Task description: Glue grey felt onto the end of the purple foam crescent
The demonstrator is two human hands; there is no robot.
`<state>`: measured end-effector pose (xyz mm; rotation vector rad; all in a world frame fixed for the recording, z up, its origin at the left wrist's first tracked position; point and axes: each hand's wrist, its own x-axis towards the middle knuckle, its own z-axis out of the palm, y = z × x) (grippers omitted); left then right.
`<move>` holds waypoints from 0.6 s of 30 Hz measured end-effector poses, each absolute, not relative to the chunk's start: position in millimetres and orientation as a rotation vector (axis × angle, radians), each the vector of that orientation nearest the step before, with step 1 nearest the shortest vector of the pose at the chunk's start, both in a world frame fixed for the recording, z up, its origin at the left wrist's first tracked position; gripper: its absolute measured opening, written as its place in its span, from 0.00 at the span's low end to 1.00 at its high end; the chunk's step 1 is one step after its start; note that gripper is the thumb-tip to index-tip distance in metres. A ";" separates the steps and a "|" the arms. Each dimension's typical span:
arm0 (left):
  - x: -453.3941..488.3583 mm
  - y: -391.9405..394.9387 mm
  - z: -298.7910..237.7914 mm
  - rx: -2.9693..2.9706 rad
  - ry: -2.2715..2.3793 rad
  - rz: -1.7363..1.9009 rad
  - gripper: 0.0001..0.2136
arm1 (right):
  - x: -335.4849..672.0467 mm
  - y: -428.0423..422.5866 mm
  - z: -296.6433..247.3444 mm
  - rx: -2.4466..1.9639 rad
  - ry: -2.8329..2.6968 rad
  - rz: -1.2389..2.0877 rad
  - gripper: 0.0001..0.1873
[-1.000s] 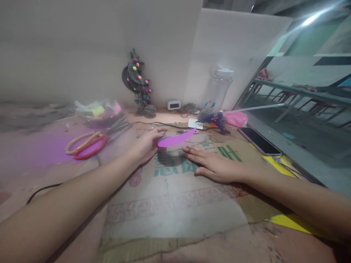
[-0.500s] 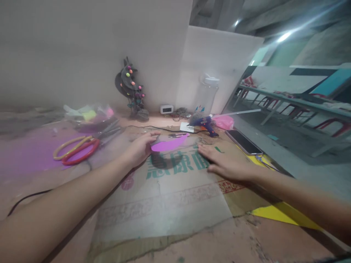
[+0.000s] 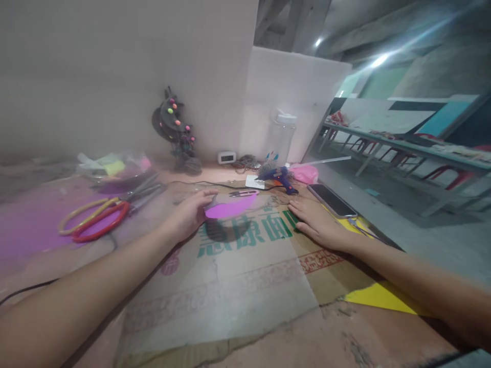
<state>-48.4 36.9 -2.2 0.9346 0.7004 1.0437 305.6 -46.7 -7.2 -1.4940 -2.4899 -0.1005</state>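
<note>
1. Illumination: dim and grey overall; bright lamp [image 3: 379, 60] at upper right, with a glare streak across it.
2. Shadow: dark patch beneath the purple piece [image 3: 229, 208]; another along the left forearm [image 3: 95, 286].
3. Definition: left side hazy and smeared; outer edges stretched.

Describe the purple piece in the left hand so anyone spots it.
Start at the brown cardboard sheet with green printed characters, mid-view. Toward its far side, the left hand holds a slim, curved, purple leaf-shaped piece. Its narrow, tapering outline sets it apart from the wide purple sheet beneath the red-and-yellow-handled scissors.
</note>
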 end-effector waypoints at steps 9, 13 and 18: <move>-48.5 34.2 -0.3 0.946 0.740 1.021 0.13 | 286.9 -33.2 0.7 -1.506 -2.612 -0.028 0.32; -48.1 34.1 0.3 0.948 0.759 1.024 0.13 | 268.3 -37.8 8.4 -1.450 -2.651 0.198 0.33; -46.3 33.6 0.9 0.944 0.775 1.023 0.13 | 260.5 -78.1 21.1 -1.056 -2.619 1.045 0.35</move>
